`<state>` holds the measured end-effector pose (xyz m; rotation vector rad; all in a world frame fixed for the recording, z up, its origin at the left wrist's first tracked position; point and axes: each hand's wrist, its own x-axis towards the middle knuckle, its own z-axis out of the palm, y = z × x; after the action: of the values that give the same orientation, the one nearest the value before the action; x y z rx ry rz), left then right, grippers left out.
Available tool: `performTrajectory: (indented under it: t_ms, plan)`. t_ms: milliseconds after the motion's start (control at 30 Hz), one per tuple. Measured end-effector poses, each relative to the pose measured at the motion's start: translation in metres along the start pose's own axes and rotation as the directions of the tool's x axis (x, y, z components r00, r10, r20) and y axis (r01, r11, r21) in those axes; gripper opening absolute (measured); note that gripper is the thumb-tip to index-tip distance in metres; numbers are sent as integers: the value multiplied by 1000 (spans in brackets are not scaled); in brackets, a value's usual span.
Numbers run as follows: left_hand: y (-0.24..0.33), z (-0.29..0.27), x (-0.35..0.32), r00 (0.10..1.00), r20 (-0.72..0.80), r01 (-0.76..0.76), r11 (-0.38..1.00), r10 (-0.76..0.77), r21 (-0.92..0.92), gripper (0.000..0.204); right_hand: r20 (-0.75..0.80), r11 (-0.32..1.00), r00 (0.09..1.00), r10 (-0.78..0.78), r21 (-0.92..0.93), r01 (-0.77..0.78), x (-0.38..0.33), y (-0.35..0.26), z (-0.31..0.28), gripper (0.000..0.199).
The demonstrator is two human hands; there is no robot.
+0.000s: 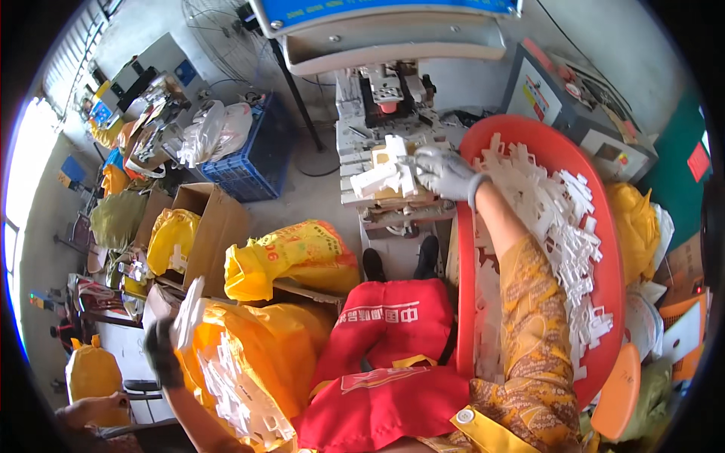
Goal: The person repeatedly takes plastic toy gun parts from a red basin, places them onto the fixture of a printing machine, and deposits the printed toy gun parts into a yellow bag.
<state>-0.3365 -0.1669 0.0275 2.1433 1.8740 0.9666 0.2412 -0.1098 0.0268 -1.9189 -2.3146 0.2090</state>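
Note:
My right hand (445, 175), in a grey glove, reaches over the bed of the machine (362, 143). Its fingers close on the edge of a white plastic part (394, 160) among white pieces lying on the machine's front block. Down at the left, my left hand (164, 353) wears a darker-looking glove and grips a white plastic part (189, 315). That hand is raised above an orange-yellow sack (291, 332) with more white parts (240, 392) in its mouth. Beside my right forearm, a red tub (615, 264) holds a heap of white plastic parts (547, 196).
A yellow bag (294, 257) and an open cardboard box (219, 234) stand left of my red apron (385, 325). Farther back is a blue crate (253, 155). A grey control box (574, 113) stands behind the tub. Another person's hand (94, 411) shows at lower left.

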Motion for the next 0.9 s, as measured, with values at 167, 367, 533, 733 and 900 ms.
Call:
performTrajectory:
  t_ms: [167, 367, 533, 733, 900]
  plan:
    - [-94, -12, -74, 953, -60, 267, 917, -297, -297, 27, -308, 972, 950, -46, 205, 114, 10, 53, 62, 29]
    - [-112, 9, -83, 936, 87, 352, 894, -342, -276, 24, -129, 988, 980, -150, -56, 143, 2, 49, 46, 35]
    - [-141, 5, -81, 937, -150, 263, 921, -314, -288, 21, -650, 978, 751, -116, 55, 199, -45, -4, 100, 42]
    - [-56, 53, 0, 986, -20, 157, 960, -166, -231, 18, -711, 917, 620, 332, 397, -36, -172, 76, 183, 34]
    - [11, 95, 37, 987, 158, 66, 969, -28, -239, 17, 45, 633, 641, 766, 117, -765, -275, 192, 211, 59]
